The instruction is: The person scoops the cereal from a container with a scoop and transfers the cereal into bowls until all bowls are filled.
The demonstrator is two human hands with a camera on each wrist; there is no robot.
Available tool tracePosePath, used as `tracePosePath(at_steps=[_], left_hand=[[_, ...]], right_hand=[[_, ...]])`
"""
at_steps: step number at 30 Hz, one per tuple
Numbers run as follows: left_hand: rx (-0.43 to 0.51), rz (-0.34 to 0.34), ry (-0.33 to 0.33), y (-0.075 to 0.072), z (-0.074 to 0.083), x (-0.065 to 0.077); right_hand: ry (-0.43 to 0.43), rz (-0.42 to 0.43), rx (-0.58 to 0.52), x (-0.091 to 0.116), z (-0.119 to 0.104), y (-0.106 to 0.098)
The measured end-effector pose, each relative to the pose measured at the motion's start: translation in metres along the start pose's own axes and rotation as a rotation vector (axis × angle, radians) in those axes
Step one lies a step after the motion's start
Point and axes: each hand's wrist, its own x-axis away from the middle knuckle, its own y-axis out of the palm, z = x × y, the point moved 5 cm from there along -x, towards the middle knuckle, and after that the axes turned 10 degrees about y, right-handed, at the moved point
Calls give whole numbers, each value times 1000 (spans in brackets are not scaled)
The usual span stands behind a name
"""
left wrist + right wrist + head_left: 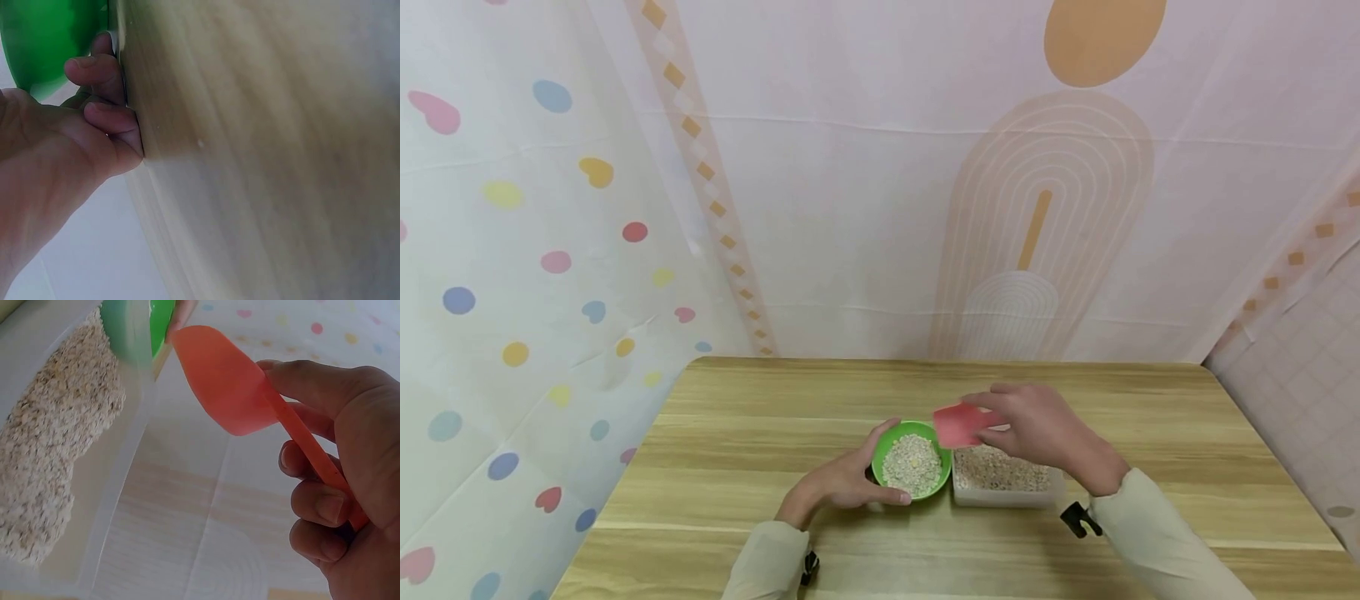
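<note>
My left hand (pixel 850 482) grips a green bowl (pixel 943 478) from its left side, the thumb along the near rim. Pale oat flakes (pixel 912 467) lie in the bowl. In the left wrist view, curled fingers (pixel 100 70) sit at the table beside the bowl's green wall (pixel 47 44). My right hand (pixel 1041 425) holds a red-pink scoop (pixel 955 426) by its handle, above the bowl's right rim. Seen from the right wrist, the scoop's blade (pixel 228 384) shows no flakes on its visible side, and the fingers wrap the handle.
Right of the bowl stands a translucent rectangular container (pixel 1007 498) of oat flakes (pixel 1000 473), partly under the right hand. Both stand on a wood-grain table (pixel 760 417). Patterned cloth (pixel 850 208) hangs behind and at the sides.
</note>
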Motion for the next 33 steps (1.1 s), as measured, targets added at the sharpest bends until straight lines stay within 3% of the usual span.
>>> tracePosePath(at_steps=[10, 17, 25, 33], left_hand=[[-19, 7, -14, 0, -1, 1], [-15, 4, -16, -1, 0, 1], [-9, 1, -8, 0, -1, 1], [-13, 1, -9, 0, -1, 1]], right_hand=[[118, -15, -38, 17, 21, -17], [154, -14, -36, 30, 35, -23], [200, -106, -4, 41, 44, -20], [245, -142, 68, 48, 43, -20]])
